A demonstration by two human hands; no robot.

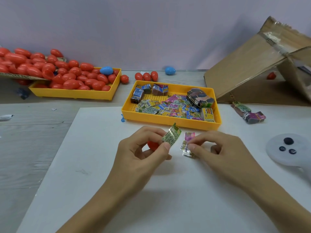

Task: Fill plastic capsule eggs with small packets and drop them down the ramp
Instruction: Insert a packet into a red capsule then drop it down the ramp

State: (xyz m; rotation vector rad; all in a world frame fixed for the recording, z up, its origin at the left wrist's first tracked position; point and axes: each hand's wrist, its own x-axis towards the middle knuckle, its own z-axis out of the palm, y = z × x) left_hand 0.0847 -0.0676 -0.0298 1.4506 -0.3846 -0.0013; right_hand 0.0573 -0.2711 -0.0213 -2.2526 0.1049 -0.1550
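Left hand point(143, 148) pinching a green packet point(171, 135) with a red capsule egg point(152, 145) in its grip, right hand point(217, 148) pinching a pink packet point(187, 143), both over the white tabletop point(84, 165) just before the yellow packet tray point(168, 121).

A red capsule egg point(152, 145) sits mostly hidden inside the left hand point(143, 152), only a sliver showing between the curled fingers point(165, 146). The print on the green packet point(171, 137) and on the pink packet point(187, 145) is too small to read. The cardboard ramp point(249, 68) runs off the right edge, as does the white controller point(289, 150). The pile of red eggs point(25, 63) is cut by the left edge. Another red egg point(271, 75) is half hidden behind the ramp.
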